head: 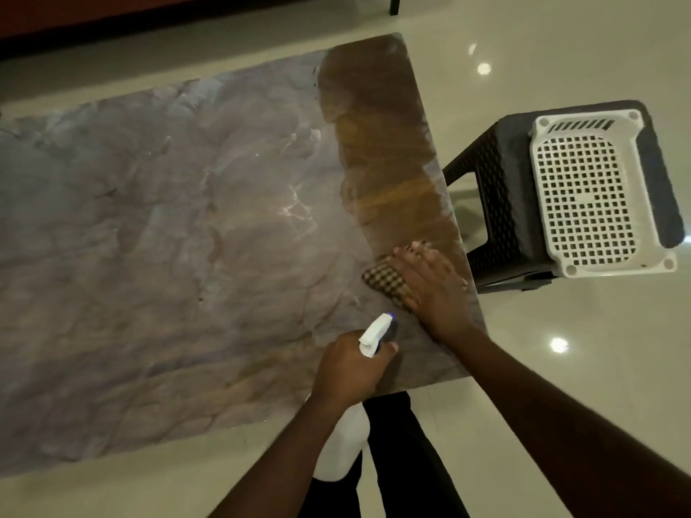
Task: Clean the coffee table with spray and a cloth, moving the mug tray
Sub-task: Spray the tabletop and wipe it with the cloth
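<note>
The coffee table [168, 256] has a grey-brown marbled top with a darker brown strip along its right side. My right hand [430, 286] lies flat with straight fingers on a checked cloth [385, 280], pressing it onto the table near the right edge. My left hand [349, 368] grips a white spray bottle [342, 446] by the neck. Its white trigger head with a blue nozzle [377, 330] points toward the cloth. The bottle body hangs below my hand, past the table's near edge. A white perforated tray [643, 203] rests on a dark stool at the right; no mugs are in view.
The dark woven-look plastic stool [501, 203] stands close to the table's right edge. Glossy pale floor tiles surround the table. My dark trouser legs [404, 443] are at the near edge. A dark furniture leg [394, 3] stands at the top.
</note>
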Available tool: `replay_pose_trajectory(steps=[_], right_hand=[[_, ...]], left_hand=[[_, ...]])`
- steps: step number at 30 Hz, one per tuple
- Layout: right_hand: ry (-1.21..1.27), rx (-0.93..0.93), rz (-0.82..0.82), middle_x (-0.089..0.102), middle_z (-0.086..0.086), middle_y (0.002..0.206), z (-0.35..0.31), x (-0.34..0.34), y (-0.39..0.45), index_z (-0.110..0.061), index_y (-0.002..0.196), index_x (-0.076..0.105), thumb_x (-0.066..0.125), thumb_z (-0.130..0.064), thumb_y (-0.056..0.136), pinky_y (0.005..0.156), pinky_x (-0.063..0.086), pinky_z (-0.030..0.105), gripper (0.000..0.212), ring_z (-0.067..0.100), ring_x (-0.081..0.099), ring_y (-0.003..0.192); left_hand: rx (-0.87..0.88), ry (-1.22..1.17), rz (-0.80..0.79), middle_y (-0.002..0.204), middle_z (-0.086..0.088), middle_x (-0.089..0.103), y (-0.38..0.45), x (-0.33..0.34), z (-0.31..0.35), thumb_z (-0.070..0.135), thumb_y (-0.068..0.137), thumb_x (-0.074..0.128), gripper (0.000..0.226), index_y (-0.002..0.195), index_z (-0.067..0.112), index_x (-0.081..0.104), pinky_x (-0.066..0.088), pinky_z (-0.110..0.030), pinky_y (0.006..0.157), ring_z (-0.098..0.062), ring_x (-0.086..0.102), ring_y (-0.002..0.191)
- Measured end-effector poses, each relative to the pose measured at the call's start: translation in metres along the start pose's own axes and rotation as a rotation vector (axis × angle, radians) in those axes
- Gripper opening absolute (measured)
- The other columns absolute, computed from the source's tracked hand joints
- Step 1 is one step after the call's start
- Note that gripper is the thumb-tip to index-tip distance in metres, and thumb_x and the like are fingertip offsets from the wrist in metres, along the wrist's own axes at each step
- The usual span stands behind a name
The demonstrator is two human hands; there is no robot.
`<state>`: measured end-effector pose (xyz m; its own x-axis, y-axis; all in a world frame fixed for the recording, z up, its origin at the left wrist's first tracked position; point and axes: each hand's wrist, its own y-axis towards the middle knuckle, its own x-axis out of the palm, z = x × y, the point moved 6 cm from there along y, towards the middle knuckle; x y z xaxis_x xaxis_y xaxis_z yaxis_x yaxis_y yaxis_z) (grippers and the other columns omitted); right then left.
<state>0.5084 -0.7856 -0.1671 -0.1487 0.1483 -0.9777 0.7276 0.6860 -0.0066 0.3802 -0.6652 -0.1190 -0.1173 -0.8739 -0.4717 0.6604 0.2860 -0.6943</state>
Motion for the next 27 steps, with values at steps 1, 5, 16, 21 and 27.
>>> replay_pose_trajectory(steps=[1, 5, 16, 21, 27], right_hand=[[0.004, -0.109, -0.037, 0.043, 0.004, 0.146, -0.004, 0.000, -0.020, -0.017, 0.140, 0.046, 0.050, -0.038, 0.088, 0.111, 0.028, 0.045, 0.056, 0.028, 0.036, 0.136], [0.003, -0.089, -0.035, 0.044, 0.006, 0.145, 0.032, -0.012, -0.061, -0.017, 0.141, 0.042, 0.058, -0.032, 0.084, 0.108, 0.032, 0.050, 0.061, 0.028, 0.035, 0.137], [0.032, -0.145, -0.005, 0.049, 0.007, 0.142, -0.032, -0.003, -0.078, -0.019, 0.139, 0.041, 0.048, -0.042, 0.086, 0.107, 0.030, 0.048, 0.059, 0.028, 0.037, 0.134], [0.088, 0.266, 0.058, 0.050, 0.008, 0.140, -0.058, 0.000, -0.030, -0.014, 0.137, 0.047, 0.046, -0.035, 0.088, 0.109, 0.026, 0.048, 0.053, 0.032, 0.042, 0.130], [0.053, -0.128, 0.003, 0.047, 0.007, 0.143, -0.075, 0.006, -0.050, -0.017, 0.139, 0.040, 0.046, -0.036, 0.088, 0.112, 0.024, 0.045, 0.055, 0.029, 0.041, 0.133]], left_hand=[[-0.017, 0.005, 0.015, 0.061, 0.000, 0.056, -0.002, 0.001, -0.002, 0.046, 0.079, 0.062, 0.029, 0.079, 0.017, 0.062, 0.040, -0.026, 0.057, -0.016, 0.062, 0.064], [-0.040, -0.062, 0.038, 0.058, -0.001, 0.052, -0.012, -0.002, -0.011, 0.043, 0.079, 0.062, 0.024, 0.079, 0.019, 0.066, 0.046, -0.033, 0.058, -0.017, 0.054, 0.052], [-0.156, -0.146, 0.138, 0.073, -0.014, 0.070, -0.016, -0.038, -0.024, 0.036, 0.085, 0.062, 0.009, 0.081, 0.029, 0.058, 0.045, -0.019, 0.049, -0.006, 0.055, 0.036], [-0.177, -0.265, 0.153, 0.068, -0.008, 0.069, -0.007, -0.060, -0.034, 0.030, 0.084, 0.066, 0.013, 0.087, 0.018, 0.069, 0.043, -0.016, 0.045, -0.009, 0.057, 0.040], [-0.109, -0.292, 0.125, 0.070, -0.002, 0.063, 0.011, -0.089, -0.022, 0.039, 0.071, 0.058, 0.016, 0.085, 0.032, 0.058, 0.047, -0.024, 0.058, -0.013, 0.055, 0.044]])
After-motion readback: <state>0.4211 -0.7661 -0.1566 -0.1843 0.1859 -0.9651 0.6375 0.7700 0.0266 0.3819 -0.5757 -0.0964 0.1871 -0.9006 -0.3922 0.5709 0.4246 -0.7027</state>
